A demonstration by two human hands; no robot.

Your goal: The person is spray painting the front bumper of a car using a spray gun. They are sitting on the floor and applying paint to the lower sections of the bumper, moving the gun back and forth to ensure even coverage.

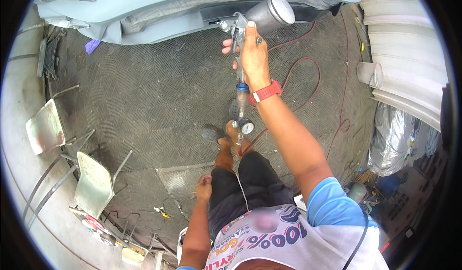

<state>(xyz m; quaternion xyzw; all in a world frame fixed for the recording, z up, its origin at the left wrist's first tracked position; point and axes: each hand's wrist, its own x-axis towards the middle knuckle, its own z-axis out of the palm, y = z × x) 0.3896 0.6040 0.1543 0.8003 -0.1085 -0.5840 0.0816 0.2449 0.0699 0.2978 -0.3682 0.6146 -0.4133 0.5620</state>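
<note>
The right hand (254, 58), closed firmly around a silver metal spray gun (262, 17) with its grip running twelve to six, is nearer the curved pale-blue panel (159, 3) at twelve o'clock than the half-curled left hand (204, 187) at seven, contents unclear, above dark textured flooring (144, 92), pale-green chairs (94, 183) lying around eight.

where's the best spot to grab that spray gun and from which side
Probably the handle of the spray gun, from the person's right, where the right hand wraps it: that slim part lies between the bulky cup and round gauge.
</note>
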